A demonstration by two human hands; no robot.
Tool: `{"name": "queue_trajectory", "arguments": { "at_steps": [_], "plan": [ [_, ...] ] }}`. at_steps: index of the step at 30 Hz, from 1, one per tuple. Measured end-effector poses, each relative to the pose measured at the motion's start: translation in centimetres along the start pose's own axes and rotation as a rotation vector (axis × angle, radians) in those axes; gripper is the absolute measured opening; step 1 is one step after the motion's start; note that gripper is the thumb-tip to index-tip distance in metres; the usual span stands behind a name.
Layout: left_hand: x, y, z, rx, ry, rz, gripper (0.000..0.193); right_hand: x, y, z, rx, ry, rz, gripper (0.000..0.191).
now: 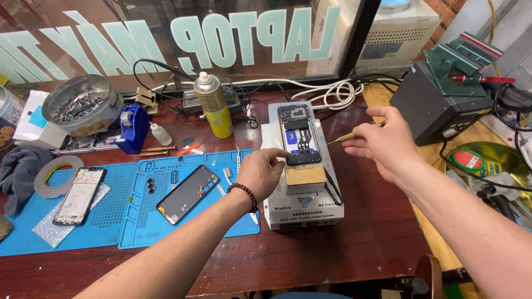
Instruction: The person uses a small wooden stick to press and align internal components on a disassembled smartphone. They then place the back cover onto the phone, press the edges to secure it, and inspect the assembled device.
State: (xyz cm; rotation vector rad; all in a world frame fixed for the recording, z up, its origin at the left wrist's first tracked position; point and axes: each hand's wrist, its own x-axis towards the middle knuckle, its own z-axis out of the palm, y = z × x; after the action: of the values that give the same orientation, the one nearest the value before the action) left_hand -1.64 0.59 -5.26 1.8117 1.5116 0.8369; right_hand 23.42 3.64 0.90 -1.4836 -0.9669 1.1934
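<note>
An opened phone (299, 134) with its back removed lies on a white heating-plate machine (302, 207) in the middle of the wooden bench. My left hand (261, 171) rests at the phone's lower left corner, fingertips touching its edge. My right hand (382, 145) hovers to the right of the phone and pinches a thin yellowish tool (344, 138) whose tip points at the phone's right side. A tan pad (305, 176) sits on the plate just below the phone.
A blue work mat (138, 221) at left carries a dark phone panel (187, 194) and a phone frame (79, 195). A yellow spray can (213, 105), blue tape dispenser (133, 127), bowl of small parts (82, 105), tape roll (55, 176) and black power box (438, 105) stand around.
</note>
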Motion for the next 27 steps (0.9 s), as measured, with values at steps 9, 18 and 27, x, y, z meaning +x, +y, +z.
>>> {"name": "queue_trajectory", "arguments": {
  "at_steps": [9,18,27],
  "plan": [
    [-1.9,3.0,-0.6,0.412,-0.227,-0.085,0.044,-0.3,4.2,-1.3,-0.075,-0.079,0.149,0.057],
    [-2.9,3.2,-0.1,0.440,-0.268,-0.136,0.048,-1.0,4.5,2.7,-0.627,-0.199,-0.106,0.051],
    [-3.5,3.1,0.8,0.426,-0.253,-0.133,0.054,0.0,4.9,3.9,-0.624,-0.191,-0.005,0.063]
  ]
}}
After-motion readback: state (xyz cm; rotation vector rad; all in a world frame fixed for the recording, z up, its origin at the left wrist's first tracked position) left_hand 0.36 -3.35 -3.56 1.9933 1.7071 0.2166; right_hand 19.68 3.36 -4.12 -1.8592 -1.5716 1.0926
